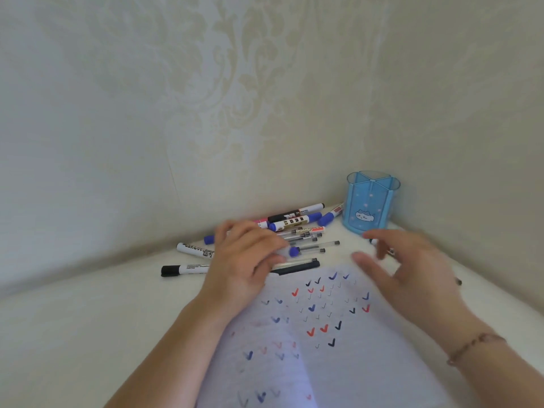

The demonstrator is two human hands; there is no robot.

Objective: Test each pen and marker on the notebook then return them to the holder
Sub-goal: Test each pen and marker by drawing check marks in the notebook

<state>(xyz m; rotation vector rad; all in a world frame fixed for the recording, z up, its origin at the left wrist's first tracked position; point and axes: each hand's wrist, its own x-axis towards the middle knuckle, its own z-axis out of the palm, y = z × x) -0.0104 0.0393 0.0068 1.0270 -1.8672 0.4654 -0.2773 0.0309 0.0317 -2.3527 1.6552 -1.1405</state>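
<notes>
Pens and markers, loose heap (297, 228), lying on the white table (88, 319) near its far corner, just left of the translucent blue plastic holder with a cat face (371, 203), which stands upright in that corner with nothing showing above its rim. Heap includes white-barrelled markers with blue caps, one black-and-white marker, a pink one partly hidden, and several clear-barrelled thin pens. Black-capped white marker (184, 270) lies apart toward the left edge of the heap. Left hand (245, 256): palm down, forearm reaching in from the near edge, fingers bent over the near side of the heap, touching a clear thin pen (306, 250) with a blue end; whether it grips one cannot be told. Dark thin pen (297, 265) lies just beyond the page's far edge, beside that hand. Right hand (412, 269): blurred, fingers spread and loosely bent, holding nothing, hovering between holder and heap. Beaded bracelet (471, 347) on right wrist. White lined notebook page (323, 363), near edge, covered with red, blue and black tick marks.
</notes>
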